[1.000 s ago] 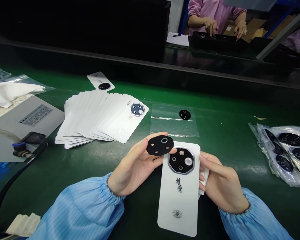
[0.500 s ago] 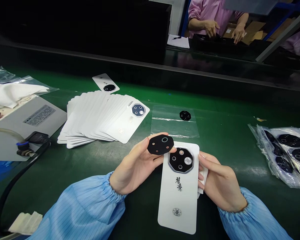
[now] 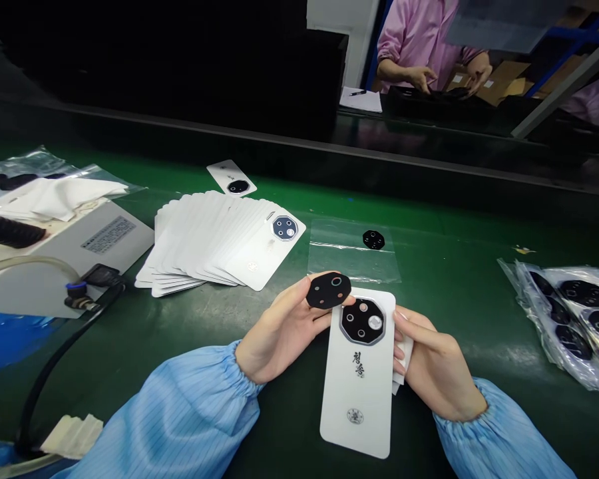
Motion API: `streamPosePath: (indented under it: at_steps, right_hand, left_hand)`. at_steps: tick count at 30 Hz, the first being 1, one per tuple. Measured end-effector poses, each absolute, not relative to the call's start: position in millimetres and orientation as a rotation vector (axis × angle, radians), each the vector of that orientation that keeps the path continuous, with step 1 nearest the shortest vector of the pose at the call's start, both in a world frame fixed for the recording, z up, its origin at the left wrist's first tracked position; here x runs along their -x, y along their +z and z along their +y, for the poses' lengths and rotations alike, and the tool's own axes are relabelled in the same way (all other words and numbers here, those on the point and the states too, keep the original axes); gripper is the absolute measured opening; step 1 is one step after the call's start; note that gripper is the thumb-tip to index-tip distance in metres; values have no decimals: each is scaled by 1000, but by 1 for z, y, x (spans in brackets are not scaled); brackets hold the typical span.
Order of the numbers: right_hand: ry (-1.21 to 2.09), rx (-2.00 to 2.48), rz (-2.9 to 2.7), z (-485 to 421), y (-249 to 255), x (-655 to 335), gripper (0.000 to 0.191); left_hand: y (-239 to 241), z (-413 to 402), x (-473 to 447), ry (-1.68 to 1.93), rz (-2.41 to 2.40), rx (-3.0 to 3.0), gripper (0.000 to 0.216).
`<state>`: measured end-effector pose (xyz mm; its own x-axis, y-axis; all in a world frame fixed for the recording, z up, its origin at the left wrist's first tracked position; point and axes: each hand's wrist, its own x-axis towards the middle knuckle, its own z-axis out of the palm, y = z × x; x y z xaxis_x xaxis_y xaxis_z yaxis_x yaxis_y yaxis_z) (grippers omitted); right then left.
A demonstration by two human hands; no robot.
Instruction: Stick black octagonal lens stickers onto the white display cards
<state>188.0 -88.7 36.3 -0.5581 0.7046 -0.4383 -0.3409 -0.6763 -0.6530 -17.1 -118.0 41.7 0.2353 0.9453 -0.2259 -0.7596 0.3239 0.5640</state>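
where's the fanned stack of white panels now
In the head view, the fanned stack lies left of centre on the green table, between the white box and the clear plastic sheet, beyond your left hand.

Assy. workshop: bench (image 3: 459,273), bagged pts (image 3: 573,339)

Characters (image 3: 358,364) on white panel (image 3: 357,395), box label (image 3: 108,235) unreadable

Plate (image 3: 325,293) in left hand (image 3: 282,326): matte black. Panel (image 3: 358,392) in right hand (image 3: 432,356): white, black lettering (image 3: 359,367), 1 black lens patch (image 3: 362,320). Sleeves (image 3: 194,399) behind hands: striped blue. Table (image 3: 454,273) under hands: dark green.
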Motion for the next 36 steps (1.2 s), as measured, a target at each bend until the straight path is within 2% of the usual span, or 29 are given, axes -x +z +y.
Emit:
streamPosePath:
  at_steps: [9,19,29,36]
  right_hand:
    - [2203,946,-751,-85,34,-186,29]
    - [1764,1206,-1416,-88,31,-187,37]
    - [1626,1274,-1484,-89,28,-186,42]
    - [1574,1333,-1528,-87,28,-186,33]
  left_hand:
    - [39,-117,17,1204,617,-391,38]
    - [35,-116,15,1247,714,-446,39]
    - [35,-115,15,1238,695,-445,36]
    - [36,-115,15,1229,700,-440,36]
